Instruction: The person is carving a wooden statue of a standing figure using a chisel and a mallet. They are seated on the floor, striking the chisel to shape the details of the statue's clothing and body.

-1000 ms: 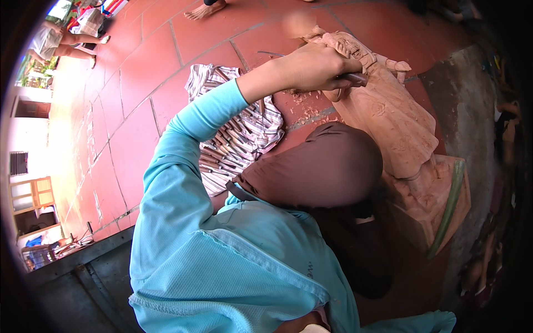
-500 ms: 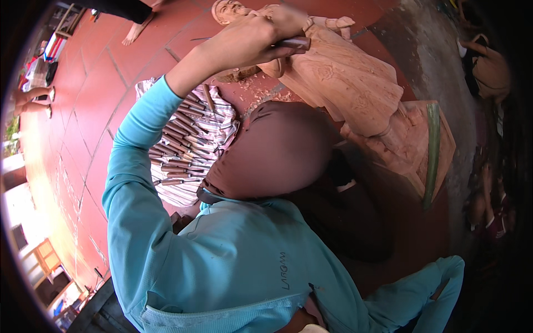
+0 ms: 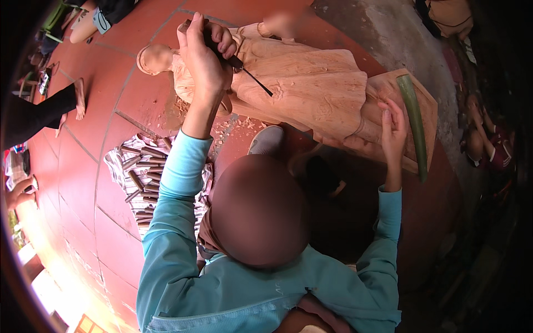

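Observation:
A carved wooden statue (image 3: pixel 305 72) of a robed figure lies on its back across the floor, its head to the left and its wide base (image 3: pixel 430 105) to the right. Over its upper body, my left hand (image 3: pixel 208 58) is closed around the dark handle of a chisel (image 3: pixel 254 80). The thin blade slants down to the right, its tip over the carved robe; I cannot tell whether it touches. My right hand (image 3: pixel 393 126) is open and empty, fingers slightly curled, at the statue's lower end. Just right of it, a long green stick (image 3: pixel 413 125) lies across the base.
Several wood-handled carving tools (image 3: pixel 145 177) lie on a striped cloth (image 3: pixel 119 166) at the left. Wood shavings (image 3: pixel 225 129) litter the red tiled floor (image 3: pixel 89 183) beside the statue. Another person's bare foot (image 3: pixel 80 100) is at the far left; more people sit at the right edge.
My right hand has come up from the lower right to beside the green stick. My left hand has turned, with the chisel now pointing down at the robe. The view has shifted.

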Available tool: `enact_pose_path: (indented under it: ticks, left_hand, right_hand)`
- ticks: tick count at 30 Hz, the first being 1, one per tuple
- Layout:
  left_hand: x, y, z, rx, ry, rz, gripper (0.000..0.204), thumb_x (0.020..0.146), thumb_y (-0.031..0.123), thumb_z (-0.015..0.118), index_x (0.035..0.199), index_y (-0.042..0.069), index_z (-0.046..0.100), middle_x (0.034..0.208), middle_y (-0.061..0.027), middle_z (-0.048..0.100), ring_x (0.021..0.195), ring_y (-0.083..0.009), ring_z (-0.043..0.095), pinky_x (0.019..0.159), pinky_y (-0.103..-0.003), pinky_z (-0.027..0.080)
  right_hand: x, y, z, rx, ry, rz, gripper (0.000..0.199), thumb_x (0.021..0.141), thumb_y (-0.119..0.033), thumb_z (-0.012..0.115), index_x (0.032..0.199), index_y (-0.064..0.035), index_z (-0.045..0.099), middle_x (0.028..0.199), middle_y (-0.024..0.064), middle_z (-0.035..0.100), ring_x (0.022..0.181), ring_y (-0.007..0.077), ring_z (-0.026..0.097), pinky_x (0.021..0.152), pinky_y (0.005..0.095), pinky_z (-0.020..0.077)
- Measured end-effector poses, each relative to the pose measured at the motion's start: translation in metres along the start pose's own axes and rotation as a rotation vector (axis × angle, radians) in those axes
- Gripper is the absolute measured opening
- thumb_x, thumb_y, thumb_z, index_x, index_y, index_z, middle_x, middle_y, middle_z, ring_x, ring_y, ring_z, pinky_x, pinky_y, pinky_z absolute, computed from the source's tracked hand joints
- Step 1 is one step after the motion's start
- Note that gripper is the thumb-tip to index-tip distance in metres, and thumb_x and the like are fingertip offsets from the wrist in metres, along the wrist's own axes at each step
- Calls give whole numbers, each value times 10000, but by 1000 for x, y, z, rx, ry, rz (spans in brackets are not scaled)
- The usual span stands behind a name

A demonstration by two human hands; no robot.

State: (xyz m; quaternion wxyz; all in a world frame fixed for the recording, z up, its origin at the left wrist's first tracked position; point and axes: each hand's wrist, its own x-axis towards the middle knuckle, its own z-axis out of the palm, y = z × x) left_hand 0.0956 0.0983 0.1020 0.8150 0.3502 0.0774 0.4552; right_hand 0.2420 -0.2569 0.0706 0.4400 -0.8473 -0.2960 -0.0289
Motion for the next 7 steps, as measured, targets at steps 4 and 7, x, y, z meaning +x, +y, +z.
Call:
enact_pose_path:
  ticks: [4, 7]
  left_hand:
    - [13, -19, -11, -23, 70, -13, 236, 952, 298, 475, 936, 63, 469, 588, -32, 354, 434, -119, 321, 375, -237, 241]
    - [11, -30, -21, -24, 0, -5, 243, 958, 348, 455, 996, 117, 523, 613, -8, 348, 471, -106, 300, 376, -204, 239]
  right_hand:
    - [-7, 42, 46, -260, 26, -113, 312, 965, -199, 500, 1232, -50, 562, 1137, 137, 631, 1034, 259, 603, 902, 348, 449]
    - [-13, 60, 61, -110, 6, 48, 339, 977, -245, 479, 1246, -54, 558, 1221, 165, 583, 1103, 288, 563, 966, 390, 403]
